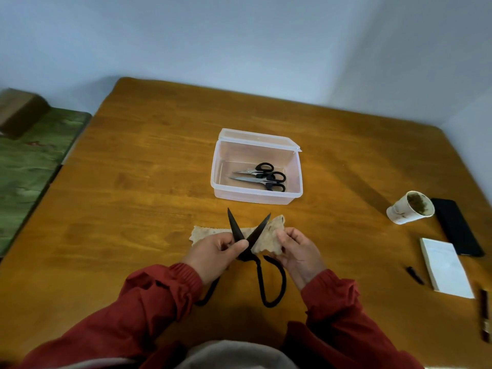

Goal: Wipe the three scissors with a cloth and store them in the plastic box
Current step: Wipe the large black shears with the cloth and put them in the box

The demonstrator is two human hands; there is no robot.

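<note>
Likely a home room: a wooden bench (159, 169) against bare walls (239, 35). Everyday clutter lies right of the right hand (299, 251) — used paper cup (407, 209), phone (456, 227), notepad (447, 267).

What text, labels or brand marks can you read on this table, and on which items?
Nothing is legible.
On the white paper cup: reddish marks, too blurred to read.
On the white notepad: faint print, too small to read.
On the clear plastic box: no markings visible.

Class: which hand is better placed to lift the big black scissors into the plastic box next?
Probably the left. The left hand grips the black scissors near the pivot, while the right hand is busy pinching the cloth against a blade.
</note>
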